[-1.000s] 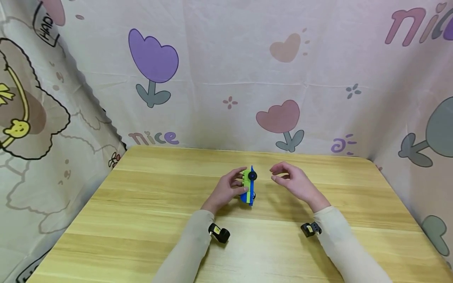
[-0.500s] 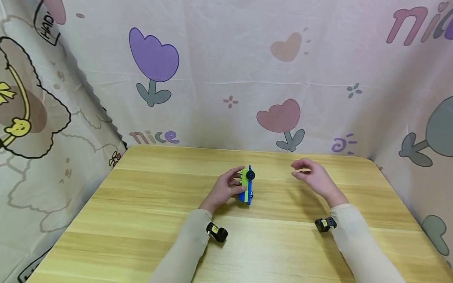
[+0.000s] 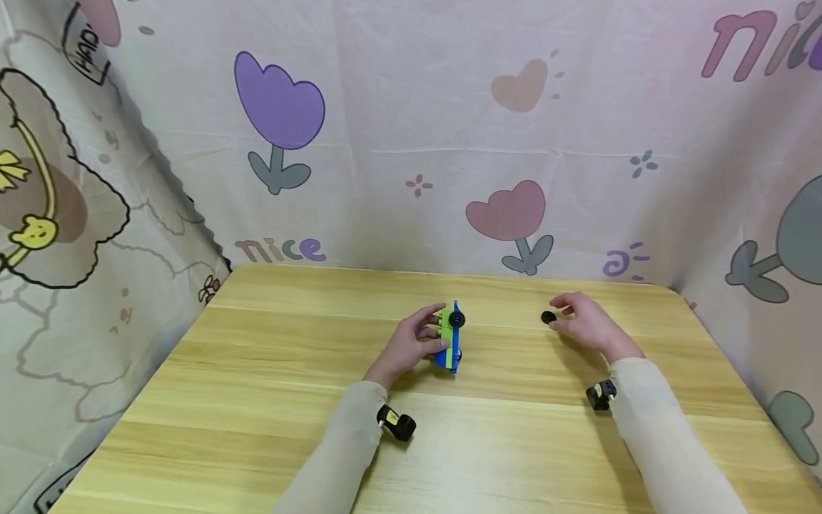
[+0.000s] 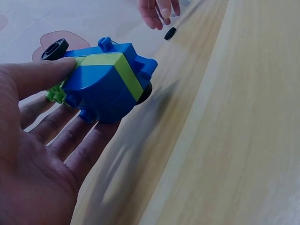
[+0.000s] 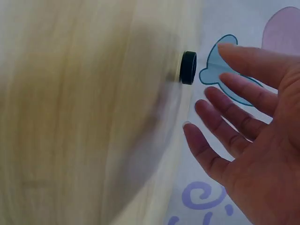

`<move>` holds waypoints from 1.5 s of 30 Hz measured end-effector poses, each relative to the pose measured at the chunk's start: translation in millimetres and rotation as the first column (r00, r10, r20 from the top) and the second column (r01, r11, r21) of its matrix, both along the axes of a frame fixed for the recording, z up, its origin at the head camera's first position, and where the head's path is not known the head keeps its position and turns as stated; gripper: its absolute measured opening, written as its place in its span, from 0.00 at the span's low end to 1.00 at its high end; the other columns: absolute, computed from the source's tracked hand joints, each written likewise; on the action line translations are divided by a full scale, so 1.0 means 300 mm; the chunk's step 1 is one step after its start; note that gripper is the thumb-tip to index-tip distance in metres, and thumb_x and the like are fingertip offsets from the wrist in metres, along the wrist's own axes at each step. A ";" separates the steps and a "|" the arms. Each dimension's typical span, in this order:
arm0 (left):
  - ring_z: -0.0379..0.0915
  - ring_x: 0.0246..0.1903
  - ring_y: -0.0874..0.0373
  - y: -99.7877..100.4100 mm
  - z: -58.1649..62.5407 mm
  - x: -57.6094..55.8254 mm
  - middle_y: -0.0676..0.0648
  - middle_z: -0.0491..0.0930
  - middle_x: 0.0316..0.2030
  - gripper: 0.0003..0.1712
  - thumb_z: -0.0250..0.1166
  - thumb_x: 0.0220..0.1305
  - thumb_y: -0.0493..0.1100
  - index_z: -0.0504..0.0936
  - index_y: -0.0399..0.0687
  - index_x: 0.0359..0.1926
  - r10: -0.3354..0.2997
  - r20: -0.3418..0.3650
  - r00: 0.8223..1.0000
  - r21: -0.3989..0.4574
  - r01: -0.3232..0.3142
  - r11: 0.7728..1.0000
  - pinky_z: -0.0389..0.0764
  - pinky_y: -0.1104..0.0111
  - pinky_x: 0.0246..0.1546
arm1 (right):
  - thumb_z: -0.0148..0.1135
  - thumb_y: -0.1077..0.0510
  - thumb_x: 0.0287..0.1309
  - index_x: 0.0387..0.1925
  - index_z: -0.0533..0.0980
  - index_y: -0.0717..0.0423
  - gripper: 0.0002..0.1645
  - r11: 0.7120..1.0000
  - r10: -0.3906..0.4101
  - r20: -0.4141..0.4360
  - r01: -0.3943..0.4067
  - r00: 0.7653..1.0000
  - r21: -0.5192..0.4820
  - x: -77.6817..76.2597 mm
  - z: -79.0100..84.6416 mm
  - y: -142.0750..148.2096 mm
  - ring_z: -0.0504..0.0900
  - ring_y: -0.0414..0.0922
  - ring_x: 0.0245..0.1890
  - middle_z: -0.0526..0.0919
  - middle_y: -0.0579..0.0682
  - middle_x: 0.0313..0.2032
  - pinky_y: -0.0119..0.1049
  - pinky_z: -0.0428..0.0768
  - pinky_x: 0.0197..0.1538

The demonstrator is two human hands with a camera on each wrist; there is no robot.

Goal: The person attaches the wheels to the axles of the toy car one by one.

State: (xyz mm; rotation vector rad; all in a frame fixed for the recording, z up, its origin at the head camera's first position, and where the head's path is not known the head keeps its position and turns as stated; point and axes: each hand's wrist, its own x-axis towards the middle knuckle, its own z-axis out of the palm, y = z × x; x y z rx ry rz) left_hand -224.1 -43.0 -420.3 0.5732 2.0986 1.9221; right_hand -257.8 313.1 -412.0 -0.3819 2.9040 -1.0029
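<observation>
My left hand [image 3: 409,344] grips a toy car [image 3: 447,341] built of blue and lime-green blocks, tipped on its side over the middle of the table. In the left wrist view the thumb lies on top of the car [image 4: 101,82] and the fingers are beneath it. One black wheel [image 3: 457,319] shows on the car's underside at the far end. My right hand [image 3: 589,327] holds nothing; its fingers are spread and gently bent in the right wrist view. Just left of its fingertips, a loose black wheel [image 3: 549,317] lies on the table.
The wooden table [image 3: 270,400] reaches back to a patterned cloth [image 3: 385,128] hung behind it, with another cloth side at left. A small black camera is strapped to each wrist, one on the left sleeve [image 3: 340,442], one on the right.
My right hand has moved right, away from the toy car, its fingers now parted from the black wheel that has come into view. The left hand stays almost still with the car.
</observation>
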 end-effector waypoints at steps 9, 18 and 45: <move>0.76 0.46 0.43 0.001 0.002 0.005 0.34 0.73 0.55 0.39 0.65 0.61 0.27 0.62 0.35 0.71 -0.015 0.014 1.000 0.010 0.015 1.000 0.81 0.62 0.45 | 0.68 0.64 0.54 0.54 0.71 0.78 0.29 0.999 0.035 0.032 -0.036 0.999 0.035 -0.035 -0.026 0.000 0.74 0.66 0.49 0.74 0.71 0.50 0.60 0.72 0.55; 0.77 0.46 0.42 0.004 0.008 0.008 0.34 0.74 0.54 0.38 0.65 0.60 0.27 0.63 0.35 0.71 -0.006 0.009 1.000 -0.014 0.006 1.000 0.81 0.62 0.45 | 0.69 0.66 0.51 0.46 0.75 0.75 0.22 0.997 0.031 0.006 -0.031 1.000 0.071 -0.050 -0.044 0.002 0.75 0.60 0.43 0.75 0.66 0.41 0.57 0.73 0.50; 0.78 0.44 0.50 0.016 -0.089 -0.059 0.41 0.75 0.54 0.39 0.69 0.61 0.32 0.65 0.45 0.71 0.028 -0.001 1.000 -0.031 -0.028 0.999 0.81 0.62 0.44 | 0.64 0.63 0.61 0.48 0.72 0.72 0.18 0.996 -0.082 0.026 0.081 0.996 0.048 -0.019 -0.034 -0.026 0.78 0.57 0.42 0.80 0.63 0.40 0.53 0.76 0.50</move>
